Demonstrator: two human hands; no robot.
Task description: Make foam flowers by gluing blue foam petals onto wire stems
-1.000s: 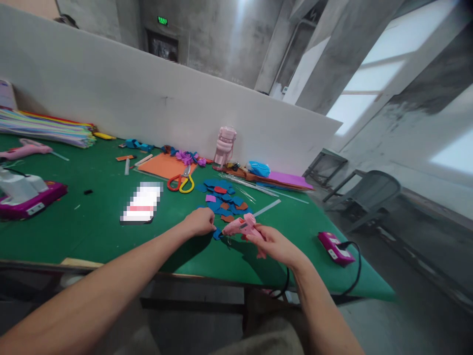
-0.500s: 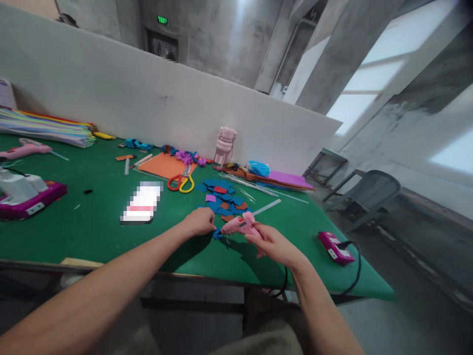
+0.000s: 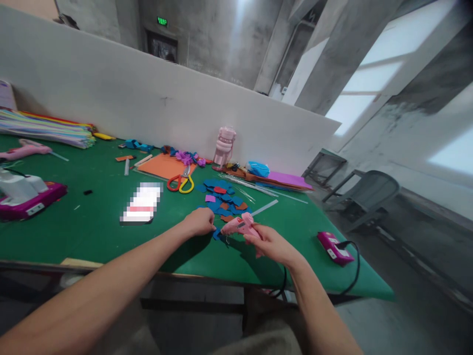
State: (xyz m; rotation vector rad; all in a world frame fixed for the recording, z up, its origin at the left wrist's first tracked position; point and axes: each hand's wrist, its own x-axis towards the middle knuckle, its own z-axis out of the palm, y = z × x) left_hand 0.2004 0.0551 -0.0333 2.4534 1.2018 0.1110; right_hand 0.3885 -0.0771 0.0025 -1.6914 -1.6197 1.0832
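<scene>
My right hand [image 3: 269, 240] is wrapped round a pink hot glue gun [image 3: 238, 225], a clear glue stick [image 3: 265, 207] jutting from its back end. The gun's nozzle points left, at a small blue felt piece [image 3: 217, 234]. Closed fingers of my left hand [image 3: 201, 221] pinch that piece by its edge, just above the green table. Whether the nozzle touches the felt I cannot tell. Just beyond both hands lies a spread of cut felt pieces [image 3: 223, 197], mostly blue, with some brown, pink and red ones.
Scissors [image 3: 181, 182] lie by an orange felt sheet [image 3: 158, 166]. A phone [image 3: 142, 203] is left of my hands. A pink bottle [image 3: 224, 145] stands against the white partition [image 3: 158, 93]. Purple power strips [image 3: 335, 248] sit at both sides. Another pink glue gun [image 3: 27, 150] lies far left.
Hardly anything differs. Both hands hold nearly the same place, with the glue gun's nozzle still at the blue felt piece.
</scene>
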